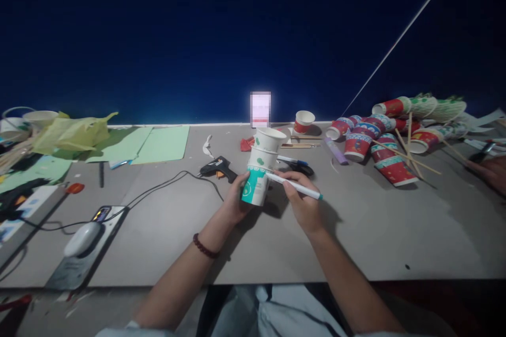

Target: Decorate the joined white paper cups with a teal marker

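Note:
My left hand (pixel 236 201) is closed around the lower part of a stack of paper cups (pixel 261 160), held tilted above the table. The upper cups are white with green marks, and the lowest has a teal band with a scalloped white edge. Between the fingers of my right hand (pixel 303 201) is a white marker pen (pixel 298 187) with a teal end. Its other end meets the side of the stack near the teal band; whether it touches I cannot tell. Behind the stack lies a black glue gun (pixel 219 168) with its cable.
Decorated red cups (pixel 358 142) and wooden sticks lie at the right, near another person's hand (pixel 488 174). A single red cup (pixel 304 121) stands at the back. Green paper sheets (pixel 162 145), a yellow plastic bag (pixel 75 134), a phone (pixel 89 253) and a power strip (pixel 29 221) are on the left.

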Tool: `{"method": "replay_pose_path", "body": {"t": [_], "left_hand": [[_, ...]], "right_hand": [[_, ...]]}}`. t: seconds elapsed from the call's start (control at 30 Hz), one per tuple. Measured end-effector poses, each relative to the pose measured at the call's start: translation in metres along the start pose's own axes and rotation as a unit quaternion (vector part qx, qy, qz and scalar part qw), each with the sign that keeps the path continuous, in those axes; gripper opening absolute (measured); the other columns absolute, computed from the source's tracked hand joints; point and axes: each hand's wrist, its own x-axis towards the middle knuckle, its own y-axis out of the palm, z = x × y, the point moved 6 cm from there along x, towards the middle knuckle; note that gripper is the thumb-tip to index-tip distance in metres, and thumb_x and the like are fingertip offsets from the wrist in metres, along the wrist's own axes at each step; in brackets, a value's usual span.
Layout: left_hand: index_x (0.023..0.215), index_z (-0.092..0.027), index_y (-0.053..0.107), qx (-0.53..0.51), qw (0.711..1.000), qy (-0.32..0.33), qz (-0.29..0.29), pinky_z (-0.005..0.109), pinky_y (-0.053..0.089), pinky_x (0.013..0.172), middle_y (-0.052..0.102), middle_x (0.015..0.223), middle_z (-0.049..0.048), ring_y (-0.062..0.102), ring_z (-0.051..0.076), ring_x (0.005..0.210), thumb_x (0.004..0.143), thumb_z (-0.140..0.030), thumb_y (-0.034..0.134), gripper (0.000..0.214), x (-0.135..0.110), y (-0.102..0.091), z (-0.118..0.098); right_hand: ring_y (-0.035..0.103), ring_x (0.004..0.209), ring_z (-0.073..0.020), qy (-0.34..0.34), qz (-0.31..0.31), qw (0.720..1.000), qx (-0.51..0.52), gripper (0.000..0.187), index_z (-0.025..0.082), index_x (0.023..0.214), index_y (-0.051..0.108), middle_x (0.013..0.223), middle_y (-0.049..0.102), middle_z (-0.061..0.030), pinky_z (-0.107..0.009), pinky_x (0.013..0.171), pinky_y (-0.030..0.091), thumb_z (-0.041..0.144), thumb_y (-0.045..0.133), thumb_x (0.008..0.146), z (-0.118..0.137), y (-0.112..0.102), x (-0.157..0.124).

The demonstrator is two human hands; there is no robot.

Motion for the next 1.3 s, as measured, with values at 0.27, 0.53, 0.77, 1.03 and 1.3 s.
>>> {"method": "replay_pose_path", "body": {"t": [0.27, 0.53, 0.77, 1.03, 1.3], "left_hand": [[0.090, -0.010, 0.069, -0.002, 1.000, 0.009, 0.001, 0.029, 0.054, 0.062, 0.072, 0.077, 0.0097, 0.067, 0.020, 0.065, 0.082, -0.031, 0.061, 0.024, 0.002, -0.002, 0.001], [0.090, -0.009, 0.070, -0.001, 1.000, 0.015, 0.021, 0.029, 0.053, 0.058, 0.073, 0.080, 0.0111, 0.068, 0.020, 0.067, 0.087, -0.032, 0.053, 0.028, 0.001, 0.003, 0.000], [0.090, -0.011, 0.069, -0.008, 0.999, 0.016, 0.034, 0.028, 0.052, 0.059, 0.072, 0.078, 0.0097, 0.067, 0.020, 0.066, 0.081, -0.034, 0.063, 0.025, 0.003, 0.001, 0.001], [0.089, -0.010, 0.069, -0.011, 0.999, 0.018, 0.040, 0.028, 0.052, 0.058, 0.072, 0.078, 0.0093, 0.068, 0.019, 0.066, 0.086, -0.032, 0.057, 0.026, 0.002, 0.003, 0.001], [0.092, -0.011, 0.069, -0.008, 1.000, 0.014, 0.020, 0.027, 0.053, 0.057, 0.071, 0.074, 0.0078, 0.067, 0.018, 0.062, 0.085, -0.032, 0.058, 0.025, 0.001, 0.004, 0.000]], "right_hand": [[0.069, 0.106, -0.0237, -0.018, 0.002, 0.999, -0.044, 0.009, 0.025, 0.089, 0.069, 0.102, 0.076, -0.0043, -0.039, 0.096, 0.053, 0.028, 0.062, 0.085, 0.005, 0.001, 0.000], [0.070, 0.107, -0.0246, 0.013, 0.008, 0.998, 0.058, 0.008, 0.026, 0.088, 0.066, 0.102, 0.077, -0.0021, -0.041, 0.098, 0.052, 0.033, 0.062, 0.085, -0.004, 0.001, 0.001], [0.069, 0.108, -0.0245, -0.003, 0.005, 1.000, 0.020, 0.008, 0.026, 0.087, 0.067, 0.105, 0.077, -0.0031, -0.041, 0.099, 0.051, 0.032, 0.063, 0.085, 0.001, 0.000, 0.000], [0.070, 0.106, -0.0236, -0.024, 0.005, 1.000, -0.001, 0.007, 0.026, 0.089, 0.068, 0.106, 0.076, -0.0034, -0.038, 0.095, 0.053, 0.027, 0.062, 0.085, 0.004, 0.000, -0.001], [0.068, 0.110, -0.0238, -0.025, 0.028, 0.999, -0.012, 0.007, 0.026, 0.087, 0.069, 0.106, 0.076, -0.0033, -0.038, 0.096, 0.052, 0.023, 0.063, 0.083, 0.002, 0.000, 0.000]]}}
